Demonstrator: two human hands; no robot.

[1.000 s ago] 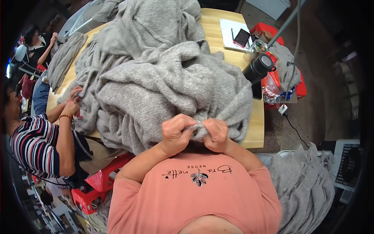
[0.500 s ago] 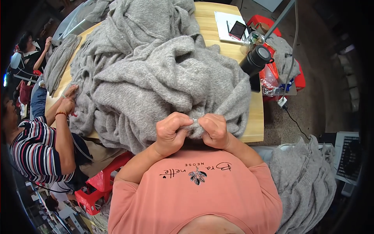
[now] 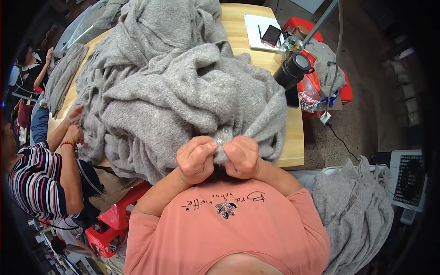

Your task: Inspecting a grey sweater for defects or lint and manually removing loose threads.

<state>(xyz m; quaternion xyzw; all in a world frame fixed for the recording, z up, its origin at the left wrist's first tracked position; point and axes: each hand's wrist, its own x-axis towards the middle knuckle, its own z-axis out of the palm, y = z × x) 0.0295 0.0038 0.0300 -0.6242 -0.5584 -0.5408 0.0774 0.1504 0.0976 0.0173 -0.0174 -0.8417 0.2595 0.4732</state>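
The grey knit (image 3: 178,103) lies heaped on the counter (image 3: 289,142), its near edge pinched in the left hand (image 3: 196,159) and the right hand (image 3: 241,157), its folds rising just beyond them. A flask (image 3: 292,71) stands beside the heap's right, near a notepad (image 3: 255,34), while a co-worker's hand (image 3: 73,134) is at its left. Both hands are fisted close together, elbows bent outward.

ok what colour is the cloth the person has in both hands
The cloth is grey with paler flecks, best seen in the head view.
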